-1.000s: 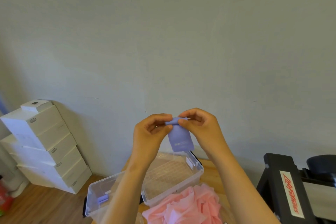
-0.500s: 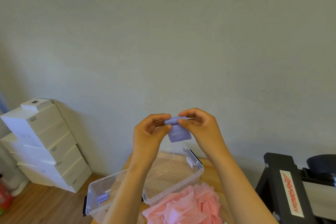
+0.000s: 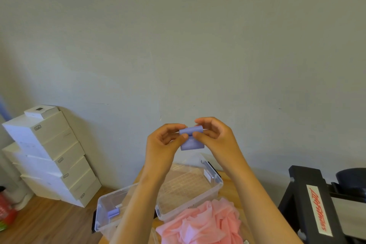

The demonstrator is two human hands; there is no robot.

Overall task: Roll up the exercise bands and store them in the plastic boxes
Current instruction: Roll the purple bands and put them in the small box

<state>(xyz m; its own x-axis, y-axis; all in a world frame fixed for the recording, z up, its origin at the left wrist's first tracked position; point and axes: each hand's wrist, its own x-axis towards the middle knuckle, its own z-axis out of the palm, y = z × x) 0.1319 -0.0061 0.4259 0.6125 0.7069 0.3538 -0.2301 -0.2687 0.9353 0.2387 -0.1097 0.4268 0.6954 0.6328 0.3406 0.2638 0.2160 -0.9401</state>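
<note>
I hold a purple exercise band (image 3: pixel 191 138) up at chest height, in front of the grey wall. Most of it is wound into a small roll, and a short tail hangs below. My left hand (image 3: pixel 164 144) pinches the roll's left end, my right hand (image 3: pixel 214 136) its right end. Below them stand two clear plastic boxes on a wooden table: the left box (image 3: pixel 103 216) holds a rolled purple band (image 3: pixel 113 213), the right box (image 3: pixel 214 184) looks empty. A heap of pink bands (image 3: pixel 204 224) lies in front of the right box.
White cardboard boxes (image 3: pixel 49 154) are stacked against the wall on the left, on a wooden floor. A black stand with a red-lettered label (image 3: pixel 315 208) is at the right. A red object (image 3: pixel 5 210) sits at the far left edge.
The hanging tail of the purple band has become shorter as the roll between my fingers has grown. Both hands stay at about the same height.
</note>
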